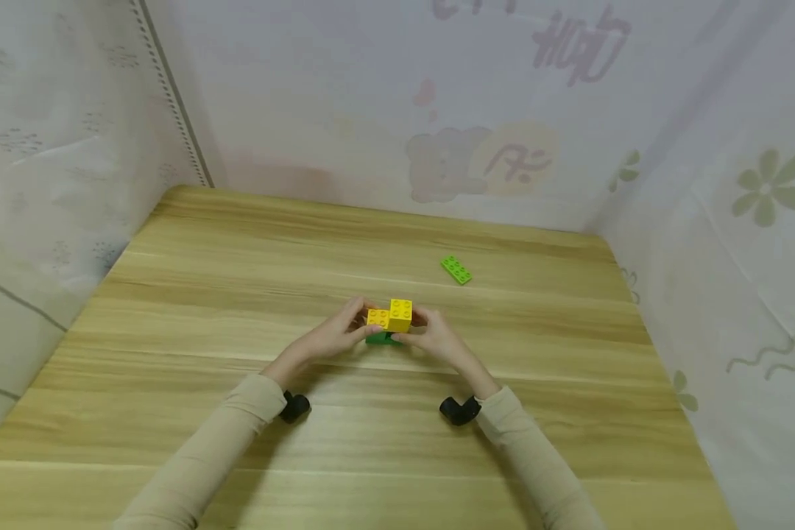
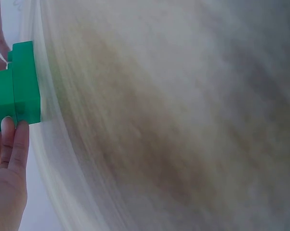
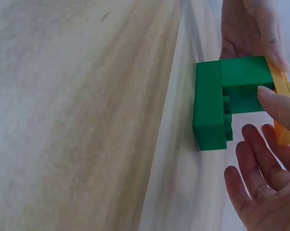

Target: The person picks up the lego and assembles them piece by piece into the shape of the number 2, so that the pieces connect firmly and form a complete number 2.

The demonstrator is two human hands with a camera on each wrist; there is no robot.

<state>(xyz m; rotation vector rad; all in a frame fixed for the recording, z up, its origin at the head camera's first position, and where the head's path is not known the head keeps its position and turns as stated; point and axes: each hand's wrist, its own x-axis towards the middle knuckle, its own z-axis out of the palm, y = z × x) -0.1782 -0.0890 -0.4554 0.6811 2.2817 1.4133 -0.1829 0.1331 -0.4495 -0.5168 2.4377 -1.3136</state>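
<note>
Block stack [image 1: 399,316]: hold by sides
My left hand [image 1: 334,333] pinches at nine o'clock, right hand [image 1: 439,338] at three; probably light, rigid.

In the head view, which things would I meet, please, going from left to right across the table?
Left sleeve → left grip → lower yellow piece → higher yellow block → right grip → right sleeve.

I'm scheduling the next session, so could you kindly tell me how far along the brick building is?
Already done: two green bricks are stacked, with a yellow plate and a yellow brick above them. In hand: the left hand and right hand both hold this stack. Possibly left: the lime-green studded plate lies apart on the wooden table, so it may remain to be added.
</note>
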